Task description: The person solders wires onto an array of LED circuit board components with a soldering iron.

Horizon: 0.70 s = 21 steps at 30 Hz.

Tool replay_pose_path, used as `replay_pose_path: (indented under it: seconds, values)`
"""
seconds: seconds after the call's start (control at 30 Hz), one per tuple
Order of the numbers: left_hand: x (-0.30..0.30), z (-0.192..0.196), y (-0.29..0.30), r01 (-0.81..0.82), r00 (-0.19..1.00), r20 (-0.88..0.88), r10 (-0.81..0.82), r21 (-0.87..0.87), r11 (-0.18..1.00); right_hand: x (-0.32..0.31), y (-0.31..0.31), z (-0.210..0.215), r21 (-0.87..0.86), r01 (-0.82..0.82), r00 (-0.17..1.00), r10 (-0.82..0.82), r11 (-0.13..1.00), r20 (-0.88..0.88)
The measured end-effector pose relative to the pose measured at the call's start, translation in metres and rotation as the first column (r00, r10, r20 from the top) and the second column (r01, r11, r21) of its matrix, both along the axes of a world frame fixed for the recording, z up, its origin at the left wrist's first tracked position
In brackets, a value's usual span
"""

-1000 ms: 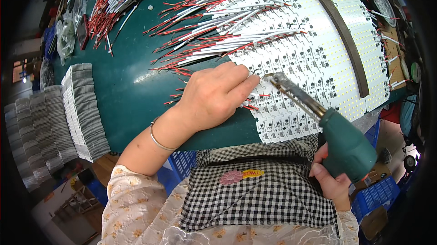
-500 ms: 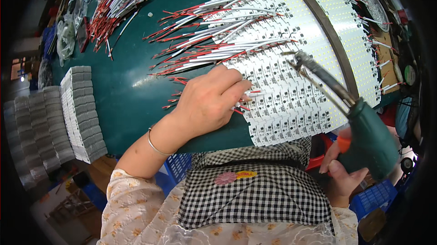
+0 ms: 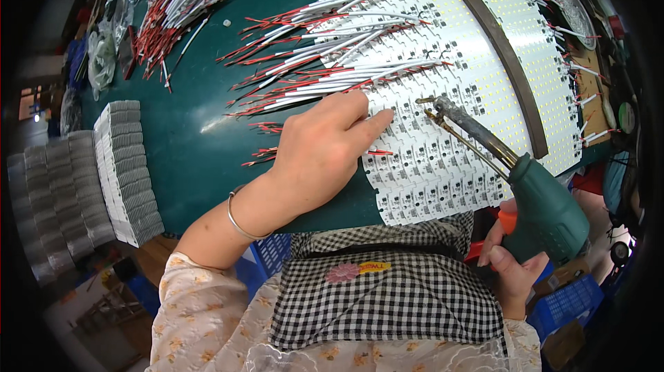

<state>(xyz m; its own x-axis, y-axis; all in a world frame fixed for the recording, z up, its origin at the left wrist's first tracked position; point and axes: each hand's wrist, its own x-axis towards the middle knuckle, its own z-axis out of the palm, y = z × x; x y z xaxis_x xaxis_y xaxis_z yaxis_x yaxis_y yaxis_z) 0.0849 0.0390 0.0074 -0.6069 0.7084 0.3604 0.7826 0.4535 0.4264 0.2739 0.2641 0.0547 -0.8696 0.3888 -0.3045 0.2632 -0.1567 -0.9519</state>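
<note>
My left hand [image 3: 321, 144] is over the left edge of a white panel of LED circuit boards [image 3: 429, 164]. Its index finger reaches onto the panel while the other fingers curl round red-and-white wires [image 3: 380, 153], whose ends poke out on both sides; the grip itself is mostly hidden. In my right hand [image 3: 515, 261] is a green soldering gun [image 3: 550, 209] with an orange trigger. Its dark metal tip [image 3: 429, 104] hovers near the boards, just right of my left fingertip. Rows of white wires with red ends [image 3: 332, 81] lie across the panel's left side.
A dark curved bar [image 3: 501, 61] lies across the panel. A loose wire pile [image 3: 183, 9] is at the back left of the green table [image 3: 187, 144]. Stacked white strips [image 3: 124, 171] stand at the left edge. A round clear dish [image 3: 574, 16] sits far right.
The soldering gun has moved left, bringing its tip closer to my left hand. My left index finger has stretched out to the right and slightly upward over the panel.
</note>
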Motion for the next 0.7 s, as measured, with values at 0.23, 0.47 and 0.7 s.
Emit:
replay_pose_path:
  seconds: [0.23,0.47,0.7]
  values:
    - [-0.0027,-0.008,-0.0034,0.015,1.0,-0.007,-0.014,0.078,0.997,0.003,-0.0008,-0.0058,0.01,-0.023,1.0,0.023,1.0,-0.004]
    - [-0.0006,-0.0016,-0.0052,0.031,0.997,-0.067,-0.028,0.043,0.999,0.003,-0.0013,-0.0021,-0.01,-0.05,0.998,0.05,0.999,0.044]
    - [0.0002,-0.0048,-0.0058,0.054,0.996,-0.073,-0.053,0.014,0.998,0.0032,-0.0022,-0.0029,-0.015,-0.034,0.998,0.035,0.999,0.053]
